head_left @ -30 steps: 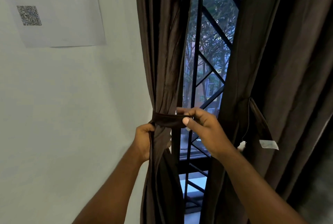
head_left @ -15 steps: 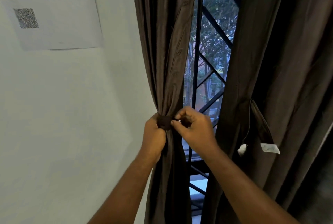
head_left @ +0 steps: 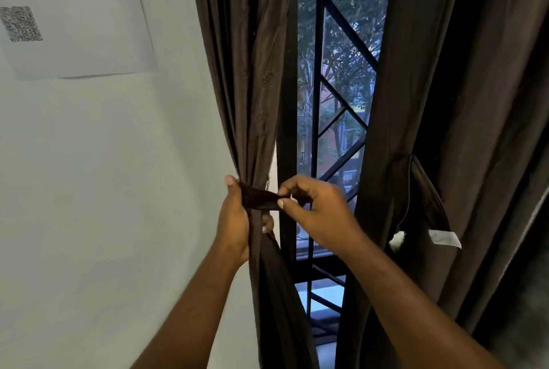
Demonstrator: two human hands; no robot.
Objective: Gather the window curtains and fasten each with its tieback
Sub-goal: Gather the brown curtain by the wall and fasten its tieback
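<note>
The left hand (head_left: 236, 220) grips the bunched curtain (head_left: 246, 71) while the right hand (head_left: 320, 214) pinches the tieback (head_left: 261, 198), soft limp cloth probably best held taut by its end.

our left hand (head_left: 236, 220) raised, fingers curled gripping | our right hand (head_left: 322, 214) just right of those fingers, thumb and forefinger pinching

Barrier: black diagonal-barred metal window grille (head_left: 350, 33)
Left of grille: gathered dark-brown fabric curtain (head_left: 252, 71), then free room
Right of grille: loose dark-brown fabric curtain (head_left: 445, 86)
</note>
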